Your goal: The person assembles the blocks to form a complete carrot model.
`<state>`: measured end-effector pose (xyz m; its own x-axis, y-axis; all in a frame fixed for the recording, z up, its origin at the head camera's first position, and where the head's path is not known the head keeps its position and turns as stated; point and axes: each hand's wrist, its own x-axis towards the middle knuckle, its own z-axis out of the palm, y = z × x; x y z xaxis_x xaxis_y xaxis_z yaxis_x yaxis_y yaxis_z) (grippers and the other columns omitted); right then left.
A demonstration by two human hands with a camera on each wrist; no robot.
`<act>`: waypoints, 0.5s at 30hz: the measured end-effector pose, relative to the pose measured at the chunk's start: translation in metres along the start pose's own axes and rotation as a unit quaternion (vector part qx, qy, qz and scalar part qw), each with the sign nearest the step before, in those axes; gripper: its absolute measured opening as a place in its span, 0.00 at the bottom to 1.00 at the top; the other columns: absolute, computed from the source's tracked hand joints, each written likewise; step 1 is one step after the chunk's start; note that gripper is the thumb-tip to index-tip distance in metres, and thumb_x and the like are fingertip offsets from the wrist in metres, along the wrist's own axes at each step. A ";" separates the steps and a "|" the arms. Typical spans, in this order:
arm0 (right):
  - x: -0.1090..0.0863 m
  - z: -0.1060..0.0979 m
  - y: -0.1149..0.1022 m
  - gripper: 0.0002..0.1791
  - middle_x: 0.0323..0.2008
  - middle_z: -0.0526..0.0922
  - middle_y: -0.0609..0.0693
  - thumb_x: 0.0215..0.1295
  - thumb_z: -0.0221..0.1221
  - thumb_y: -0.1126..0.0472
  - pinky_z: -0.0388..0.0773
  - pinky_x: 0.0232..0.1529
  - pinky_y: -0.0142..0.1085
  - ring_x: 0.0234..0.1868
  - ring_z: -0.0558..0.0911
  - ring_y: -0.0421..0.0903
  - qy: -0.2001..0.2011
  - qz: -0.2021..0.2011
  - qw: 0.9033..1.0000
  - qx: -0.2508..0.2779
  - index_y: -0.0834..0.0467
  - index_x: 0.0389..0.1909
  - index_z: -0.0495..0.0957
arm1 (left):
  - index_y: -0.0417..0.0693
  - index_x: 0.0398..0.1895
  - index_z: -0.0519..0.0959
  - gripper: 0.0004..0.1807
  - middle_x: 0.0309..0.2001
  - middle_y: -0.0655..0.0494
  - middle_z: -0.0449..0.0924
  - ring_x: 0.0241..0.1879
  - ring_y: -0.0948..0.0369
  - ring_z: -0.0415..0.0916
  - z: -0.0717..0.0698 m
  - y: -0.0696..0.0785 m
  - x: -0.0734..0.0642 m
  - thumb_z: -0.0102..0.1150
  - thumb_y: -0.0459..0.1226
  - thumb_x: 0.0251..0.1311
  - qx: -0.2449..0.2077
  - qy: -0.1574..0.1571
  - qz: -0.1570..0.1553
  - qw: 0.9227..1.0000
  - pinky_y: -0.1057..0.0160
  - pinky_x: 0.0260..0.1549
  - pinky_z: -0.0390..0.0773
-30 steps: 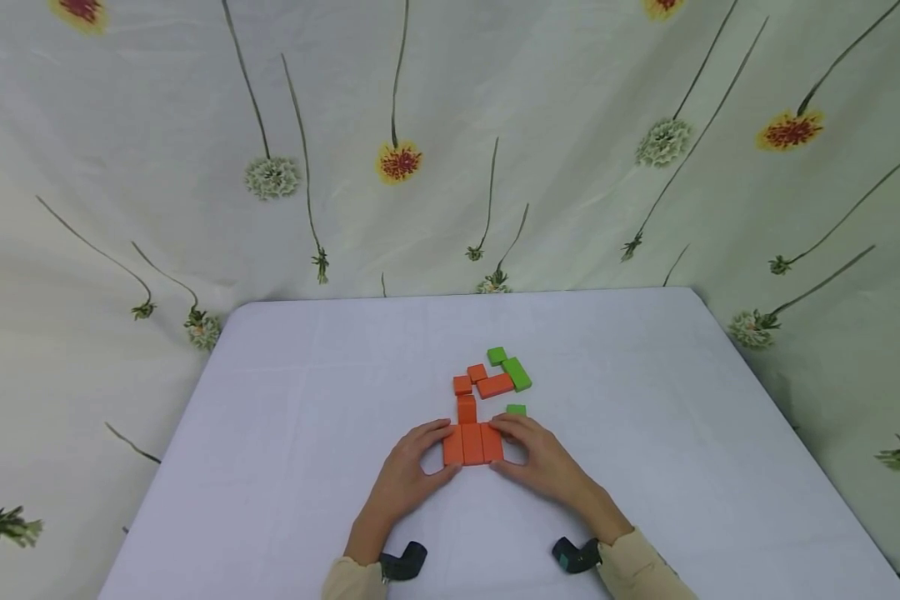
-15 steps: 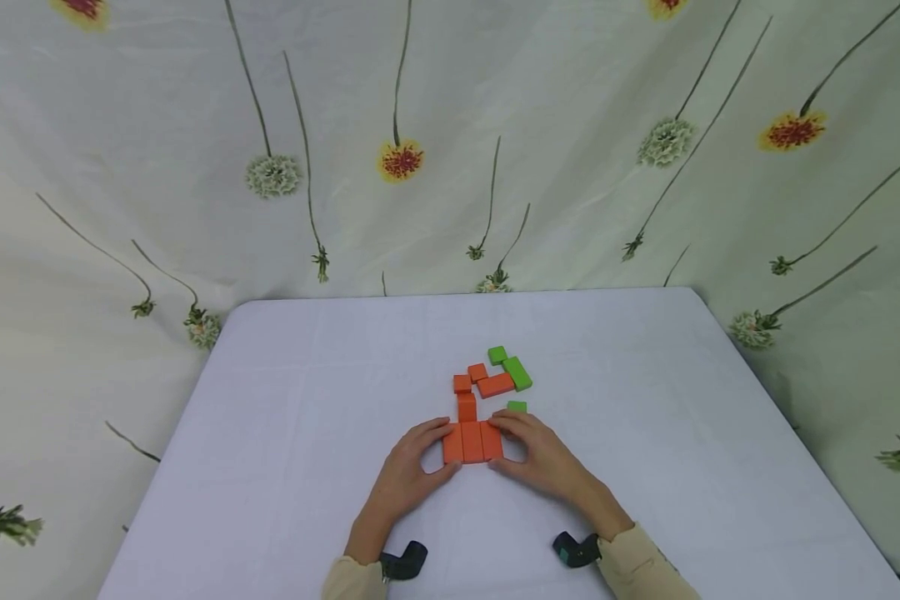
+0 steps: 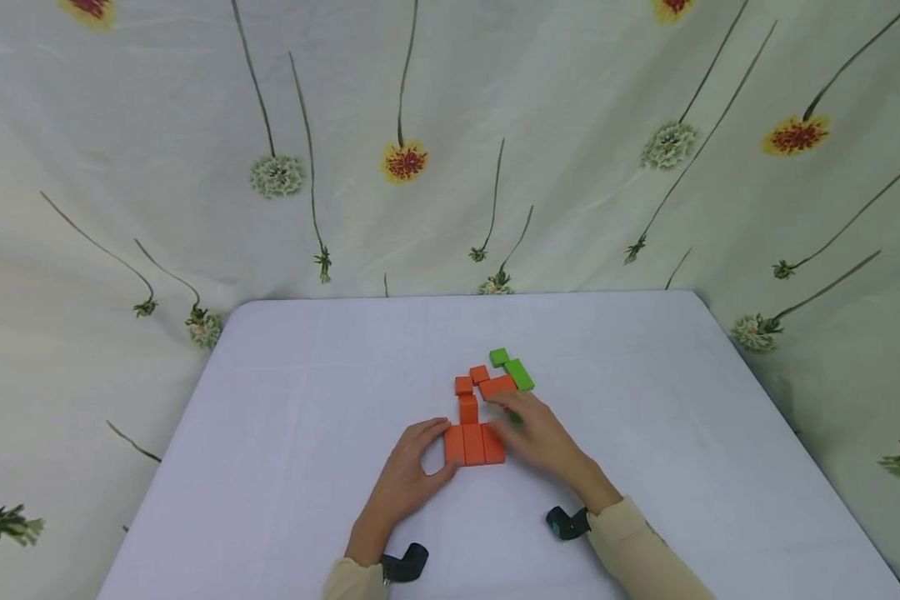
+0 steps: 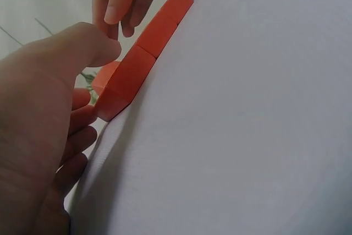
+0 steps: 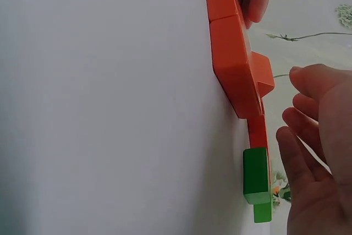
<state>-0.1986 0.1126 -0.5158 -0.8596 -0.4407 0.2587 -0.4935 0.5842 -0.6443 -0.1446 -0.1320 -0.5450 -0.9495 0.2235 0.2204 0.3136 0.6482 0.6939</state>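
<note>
Apparently mid-arrangement, we logged: left grip [image 3: 407,471], pinched on leftmost orange block [image 3: 453,447]; right grip [image 3: 543,435], loose, empty, probably needed a light pinch next.

Row [image 3: 474,445]: three orange blocks, side by side, touching.
Tall block [image 3: 468,409]: orange, beyond the row, rising above it.
Orange cubes [image 3: 463,386]: two, corner to corner, beyond the tall block.
Orange bar [image 3: 497,386]: slanted, beside the right cube.
Green bar [image 3: 520,374]: slanted, by the orange bar's right end.
Green cube [image 3: 499,357]: at the green bar's far end.
Green block [image 5: 256,170]: near the row's right end.
</note>
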 end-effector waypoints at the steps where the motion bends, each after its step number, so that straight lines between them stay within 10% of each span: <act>1: 0.003 0.000 0.001 0.22 0.60 0.83 0.50 0.69 0.66 0.62 0.82 0.60 0.47 0.60 0.81 0.50 0.001 0.003 1.000 -0.001 0.57 0.63 0.80 | 0.46 0.66 0.78 0.31 0.66 0.52 0.77 0.68 0.52 0.71 0.000 0.000 0.000 0.74 0.43 0.60 -0.001 0.001 0.002 1.000 0.49 0.67 0.76; 15: 0.051 0.010 0.003 0.21 0.59 0.84 0.52 0.73 0.63 0.59 0.79 0.65 0.47 0.61 0.80 0.51 -0.017 0.048 0.998 -0.033 0.57 0.63 0.79 | 0.45 0.63 0.80 0.29 0.64 0.53 0.79 0.66 0.53 0.73 0.000 -0.001 0.000 0.75 0.42 0.58 0.007 0.009 0.017 1.000 0.50 0.66 0.76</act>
<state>-0.2428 0.0852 -0.5114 -0.8990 -0.4023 0.1729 -0.4174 0.6680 -0.6161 -0.1452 -0.1323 -0.5454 -0.9382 0.2324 0.2564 0.3459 0.6504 0.6763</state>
